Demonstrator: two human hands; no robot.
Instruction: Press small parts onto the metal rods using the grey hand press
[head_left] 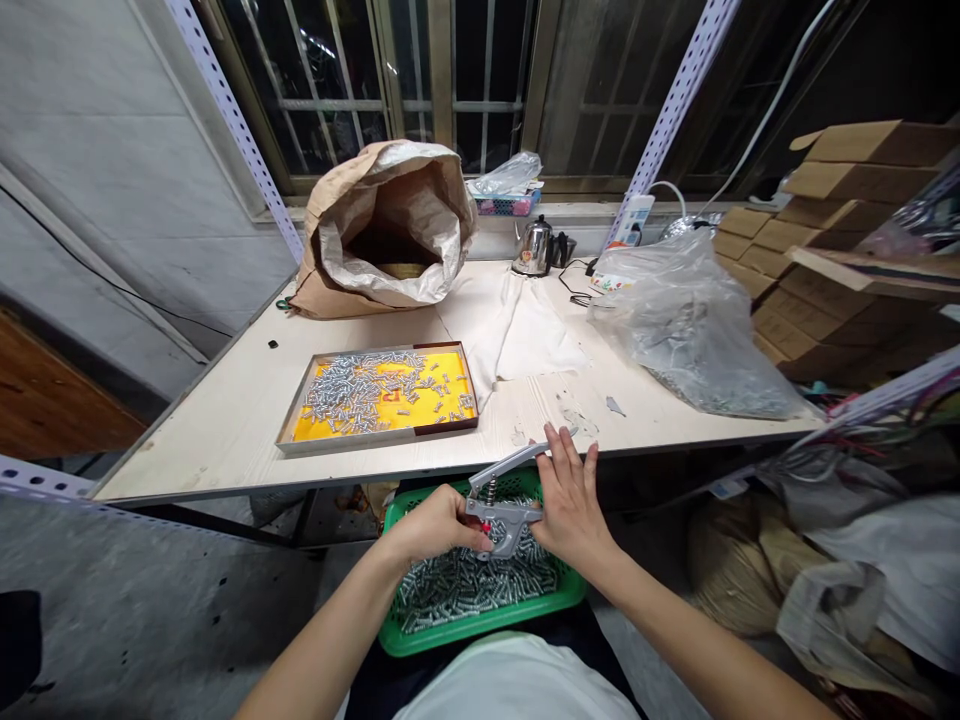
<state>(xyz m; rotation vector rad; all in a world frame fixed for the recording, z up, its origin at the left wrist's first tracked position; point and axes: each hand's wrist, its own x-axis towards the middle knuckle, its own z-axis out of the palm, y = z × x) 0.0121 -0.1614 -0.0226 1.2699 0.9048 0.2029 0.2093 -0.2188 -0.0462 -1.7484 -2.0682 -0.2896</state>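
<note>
Above a green plastic basket on my lap is a grey metal lever hand tool with a spring and a small red part. My right hand has its fingers over the long upper lever and its thumb side against the lower handle. At the tool's jaw end, my left hand is closed, thumb and fingers pinched near the red part; what lies between them is too small to tell. Many small silvery screw-like metal pieces fill the basket below both hands.
On the table a shallow tray holds more metal pieces on a yellow base. Behind it lies an open paper sack. A kettle, a clear plastic bag and stacked cardboard boxes stand toward the right.
</note>
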